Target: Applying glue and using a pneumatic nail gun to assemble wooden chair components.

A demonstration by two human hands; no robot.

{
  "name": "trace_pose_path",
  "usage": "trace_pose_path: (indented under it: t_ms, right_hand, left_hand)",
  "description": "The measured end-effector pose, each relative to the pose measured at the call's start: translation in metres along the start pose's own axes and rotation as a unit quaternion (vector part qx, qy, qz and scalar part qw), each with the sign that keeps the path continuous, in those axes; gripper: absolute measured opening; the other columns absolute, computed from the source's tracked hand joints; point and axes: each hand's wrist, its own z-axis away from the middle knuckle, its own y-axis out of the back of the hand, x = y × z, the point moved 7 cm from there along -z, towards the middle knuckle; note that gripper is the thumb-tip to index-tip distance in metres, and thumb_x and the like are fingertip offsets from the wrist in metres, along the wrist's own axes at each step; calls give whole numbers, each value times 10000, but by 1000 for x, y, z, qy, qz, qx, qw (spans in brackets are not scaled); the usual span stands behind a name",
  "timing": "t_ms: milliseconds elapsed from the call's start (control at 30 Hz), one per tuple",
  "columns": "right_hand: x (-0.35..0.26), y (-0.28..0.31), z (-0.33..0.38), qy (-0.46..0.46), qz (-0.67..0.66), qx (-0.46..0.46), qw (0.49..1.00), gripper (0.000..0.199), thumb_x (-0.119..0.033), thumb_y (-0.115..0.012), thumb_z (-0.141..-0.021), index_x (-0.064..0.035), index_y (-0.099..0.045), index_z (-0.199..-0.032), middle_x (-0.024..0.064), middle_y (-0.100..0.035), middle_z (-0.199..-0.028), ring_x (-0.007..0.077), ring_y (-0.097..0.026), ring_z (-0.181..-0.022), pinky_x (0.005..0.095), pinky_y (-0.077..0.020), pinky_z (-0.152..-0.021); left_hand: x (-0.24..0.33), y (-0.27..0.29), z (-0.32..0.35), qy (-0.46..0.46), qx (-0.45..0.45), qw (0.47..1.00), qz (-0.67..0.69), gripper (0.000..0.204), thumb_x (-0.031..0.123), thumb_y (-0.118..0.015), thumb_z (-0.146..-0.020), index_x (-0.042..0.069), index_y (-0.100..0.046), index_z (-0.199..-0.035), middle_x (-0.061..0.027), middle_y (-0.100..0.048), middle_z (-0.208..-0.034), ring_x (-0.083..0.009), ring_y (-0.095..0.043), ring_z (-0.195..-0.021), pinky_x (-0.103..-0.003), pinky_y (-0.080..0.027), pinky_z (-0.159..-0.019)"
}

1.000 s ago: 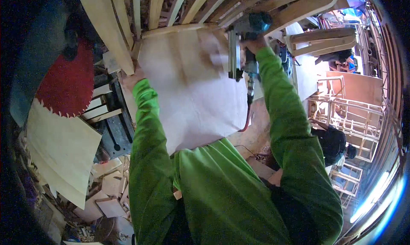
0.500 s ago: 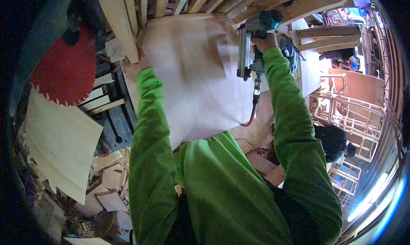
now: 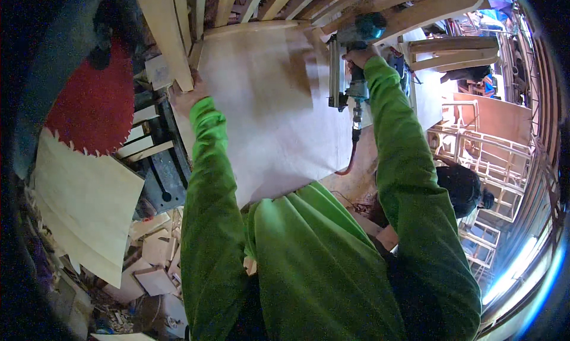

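Observation:
My right hand (image 3: 360,57) is wrapped around the handle of a nail gun (image 3: 338,73), which stands at the right edge of a pale wooden panel (image 3: 267,115). An air hose (image 3: 354,154) runs down from the gun's fitting. At the panel's left edge, my left hand (image 3: 200,87) rests against the end of a light wooden post (image 3: 169,38). Its fingers are hidden or blend with the wood, so their grip is unclear. Slatted wooden parts (image 3: 279,2) join the panel's far edge.
On the left a large red circular saw blade (image 3: 98,97) hangs over a plywood sheet (image 3: 83,204). Wood offcuts (image 3: 157,278) litter the lower left. Curved wooden pieces (image 3: 454,53) lie at right. Beyond them are pale wooden frames (image 3: 493,157) and a person (image 3: 460,189) in dark clothing.
The nail gun and my right hand have shifted very slightly left. My left hand stays by the post. The view has tilted a little.

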Motion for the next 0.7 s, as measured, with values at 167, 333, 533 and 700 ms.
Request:
trace_pose_path:
  t_ms: [167, 333, 533, 700]
  right_hand:
    - [-4, -54, 21, 90, 661, 253, 701, 154, -106, -626, -692, -33, -579, -819, 103, -623, -674, 197, -609, -579, 362, -501, -528]
    - [3, -68, 35, 128, 515, 248, 811, 265, -70, -648, -645, -56, -584, -901, 93, -618, -701, 195, -583, -495, 334, -497, -453]
    - [11, -85, 25, 174, 518, 246, 800, 86, -43, -648, -663, -32, -565, -688, 63, -572, -541, 172, -544, -421, 316, -448, -399]
    - [54, -114, 75, 223, 556, 232, 766, 250, -25, -615, -663, -87, -547, -896, 59, -570, -604, 172, -565, -499, 291, -458, -453]
  left_hand:
    - [-9, -1, 2, -109, -29, 982, -153, 265, 322, -683, -689, 69, -632, -749, -105, -609, -669, -310, -588, -646, -420, -487, -566]
    - [2, 10, 0, 12, -37, 994, -100, 295, 359, -675, -683, 74, -601, -697, -95, -590, -682, -319, -577, -673, -449, -476, -576]
    - [18, 26, -4, 75, -69, 993, -61, 385, 402, -685, -672, 39, -629, -784, -145, -606, -811, -363, -575, -774, -469, -478, -664]
    - [-28, 2, 2, 69, -54, 996, 25, 413, 402, -694, -675, 33, -649, -856, -179, -610, -893, -383, -570, -837, -468, -468, -739]
